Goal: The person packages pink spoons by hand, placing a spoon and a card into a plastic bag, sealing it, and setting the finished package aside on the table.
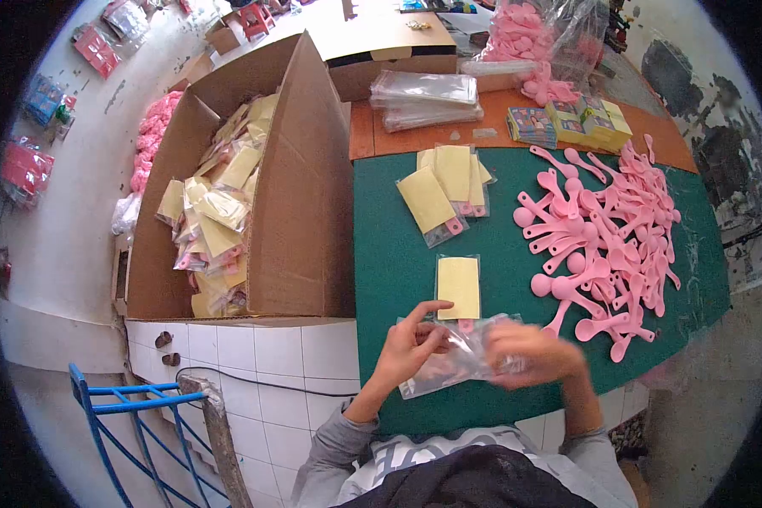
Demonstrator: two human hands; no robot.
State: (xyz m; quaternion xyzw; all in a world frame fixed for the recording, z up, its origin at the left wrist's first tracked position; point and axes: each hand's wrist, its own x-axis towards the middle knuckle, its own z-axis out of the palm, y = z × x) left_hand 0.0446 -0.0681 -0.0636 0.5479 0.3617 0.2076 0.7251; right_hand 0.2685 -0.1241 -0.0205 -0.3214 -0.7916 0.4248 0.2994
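My left hand [410, 349] is at the left side of a clear plastic bag [449, 366], thumb and fingers pinched on it. Its index finger reaches over the lower edge of a packet with a yellow card [459, 284], whose pink handle end shows at the bottom. At the bag's right side is my right hand [535, 354], blurred by motion, with its fingers curled on the plastic. What lies under its fingers is hidden. Beyond, several finished-looking yellow-card packets [427, 201] overlap on the green mat [381, 279]. Pink spoons [605, 237] form a heap to the right.
A tall cardboard box [300, 203] with many yellow-card packets stands left of the table. Toward the back are stacked clear bags [423, 93], printed cards [567, 123] and a bag of pink pieces [521, 38]. A blue metal frame [135, 398] stands at lower left.
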